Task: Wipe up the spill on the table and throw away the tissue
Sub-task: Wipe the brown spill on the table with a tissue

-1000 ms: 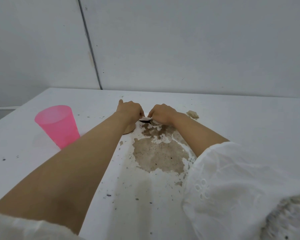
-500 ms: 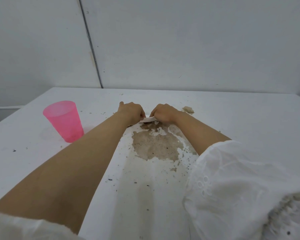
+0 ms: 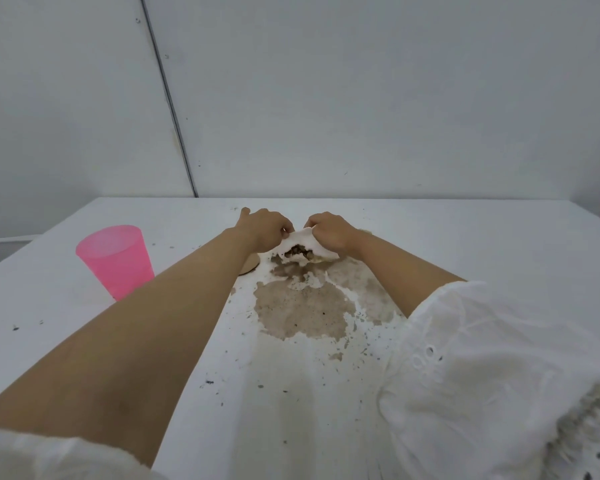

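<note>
One pink cup (image 3: 115, 261), one tissue (image 3: 302, 241), perhaps one spill (image 3: 303, 313).

Bare forearms emerge from white sleeves (image 3: 465, 358) with small eyelet embroidery.

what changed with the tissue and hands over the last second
Both hands, left and right, pinched the tissue and lifted it off the table; it now hangs bunched between them with brown mess gathered inside. Earlier only a thin flat edge showed. The brown spill and pink cup stayed put.
</note>
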